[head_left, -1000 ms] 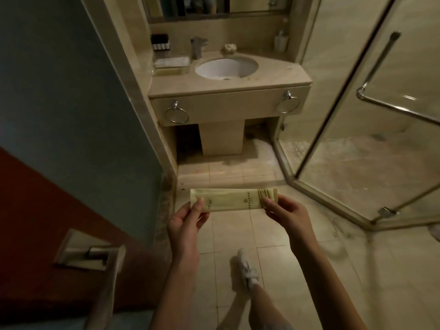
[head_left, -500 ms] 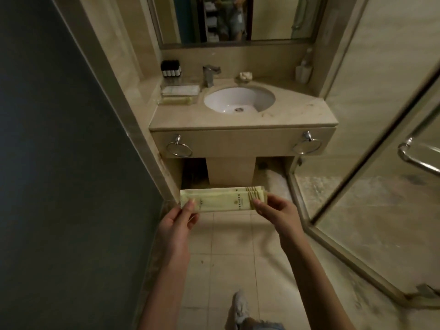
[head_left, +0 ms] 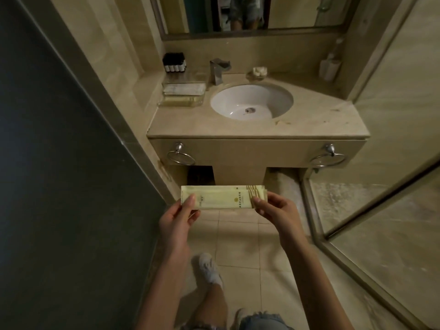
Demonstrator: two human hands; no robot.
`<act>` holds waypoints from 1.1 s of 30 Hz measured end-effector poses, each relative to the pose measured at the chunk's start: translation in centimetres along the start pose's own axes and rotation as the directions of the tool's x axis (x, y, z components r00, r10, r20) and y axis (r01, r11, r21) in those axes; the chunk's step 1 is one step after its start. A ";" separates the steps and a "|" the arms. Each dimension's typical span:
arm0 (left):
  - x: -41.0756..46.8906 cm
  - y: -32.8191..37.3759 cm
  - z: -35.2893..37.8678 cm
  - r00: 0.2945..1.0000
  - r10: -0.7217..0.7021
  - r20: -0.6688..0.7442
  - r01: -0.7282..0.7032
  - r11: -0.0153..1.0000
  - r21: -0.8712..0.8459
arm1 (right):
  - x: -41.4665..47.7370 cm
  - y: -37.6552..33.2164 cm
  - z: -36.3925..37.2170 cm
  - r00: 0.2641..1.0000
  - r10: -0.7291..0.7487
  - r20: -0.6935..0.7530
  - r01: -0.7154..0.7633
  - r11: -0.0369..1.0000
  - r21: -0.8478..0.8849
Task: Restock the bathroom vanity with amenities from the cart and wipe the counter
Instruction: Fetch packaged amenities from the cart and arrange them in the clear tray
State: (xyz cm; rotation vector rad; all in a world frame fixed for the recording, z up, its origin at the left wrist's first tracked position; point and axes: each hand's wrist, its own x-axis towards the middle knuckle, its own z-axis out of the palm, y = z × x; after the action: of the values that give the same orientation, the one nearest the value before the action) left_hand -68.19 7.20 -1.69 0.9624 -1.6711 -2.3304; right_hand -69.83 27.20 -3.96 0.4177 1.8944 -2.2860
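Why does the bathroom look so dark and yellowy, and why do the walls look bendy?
Head view: the light is dim and warm, with the white sink brightest; the wide lens bows the door frame and shower glass edges; the dark wall on the left shows almost no detail; the packet print is soft.

1. You hold a packet (head_left: 221, 197) in a thin, smooth wrapper with a soft sheen; whether paper or plastic you cannot tell.
2. Your counter (head_left: 321, 120) looks like polished beige stone.
3. The sink (head_left: 238, 101) is glossy white ceramic.
4. The tap (head_left: 217, 70) and towel rings (head_left: 179, 148) are shiny metal.
5. The floor tiles (head_left: 240, 244) look smooth; the shower door (head_left: 381, 198) is clear glass.
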 end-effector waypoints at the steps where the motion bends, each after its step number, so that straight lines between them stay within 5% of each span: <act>1: 1.1 0.0 0.6 1.000 -0.002 0.002 0.002 1.000 -0.001 | 1.0 -0.1 0.0 1.000 -0.004 -0.007 0.004 1.000 -0.004; 12: 19.5 6.5 9.2 0.992 0.051 0.117 -0.040 0.995 -0.091 | 19.3 -4.8 6.1 0.992 -0.032 -0.124 0.032 0.999 -0.008; 17: 28.5 9.8 9.5 0.994 0.111 0.008 -0.111 0.994 -0.022 | 27.3 -7.8 12.2 0.998 -0.062 -0.026 0.061 0.997 -0.047; 28: 40.6 11.4 10.0 0.985 -0.167 -0.032 0.154 0.957 -0.245 | 38.5 -7.7 19.2 1.000 0.012 -0.014 -0.015 0.984 -0.180; 33: 45.9 13.0 11.8 0.990 -0.140 -0.028 0.130 0.966 -0.225 | 44.5 -7.0 21.7 0.998 -0.035 0.045 0.048 0.946 -0.321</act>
State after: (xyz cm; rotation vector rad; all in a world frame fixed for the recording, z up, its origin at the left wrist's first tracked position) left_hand -114.47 -8.46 -7.38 1.1031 -1.3304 -2.4955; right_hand -116.74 10.29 -7.23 0.2900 2.2221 -1.9373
